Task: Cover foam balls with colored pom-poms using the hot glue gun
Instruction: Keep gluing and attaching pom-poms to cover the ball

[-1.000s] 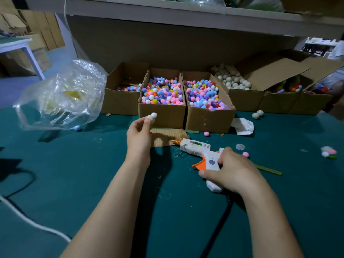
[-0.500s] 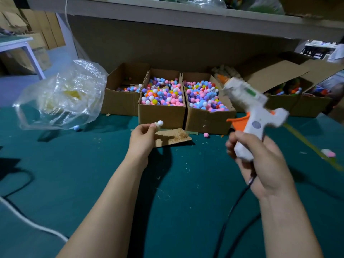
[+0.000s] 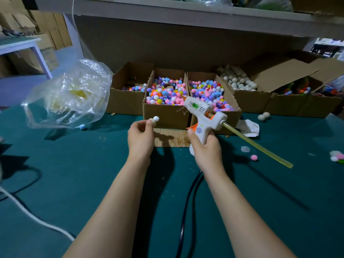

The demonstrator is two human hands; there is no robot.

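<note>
My left hand (image 3: 140,135) pinches a small white foam ball (image 3: 154,120) between thumb and fingertips, holding it up in front of the cardboard boxes. My right hand (image 3: 204,146) grips the handle of a white and orange hot glue gun (image 3: 202,116), raised above the table with its nozzle pointing left toward the ball, a hand's width away. A yellow glue stick (image 3: 256,146) juts out of the gun's back to the right. Two open boxes hold coloured pom-poms (image 3: 165,92), and another holds white foam balls (image 3: 238,81).
A cardboard scrap (image 3: 171,139) lies on the green table (image 3: 83,174) under the hands. A crumpled clear plastic bag (image 3: 68,95) sits at left. Loose pom-poms (image 3: 254,157) lie at right. The gun's black cord (image 3: 184,211) runs toward me; a white cable (image 3: 33,216) crosses the left.
My right hand lifted the glue gun off the table, swung it up to the right, then brought it left toward the ball. My left hand stayed nearly still with the ball.
</note>
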